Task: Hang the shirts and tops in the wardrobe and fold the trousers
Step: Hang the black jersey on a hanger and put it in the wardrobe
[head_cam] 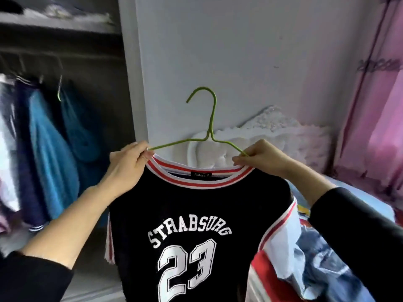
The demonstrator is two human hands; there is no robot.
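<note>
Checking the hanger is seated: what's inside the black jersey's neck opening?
Arms of the green hanger enter the black jersey at the collar; a label shows inside. Fabric plus the left hand and right hand pinching the collar cover the arm ends.

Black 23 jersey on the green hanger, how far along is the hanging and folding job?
Done: blue tops already hang in the wardrobe. In hand: the black jersey sits on the green wire hanger, left hand and right hand pinching its arms by the collar, not yet in the wardrobe. Left: a heap of clothes, denim included, lies unfolded at lower right.
</note>
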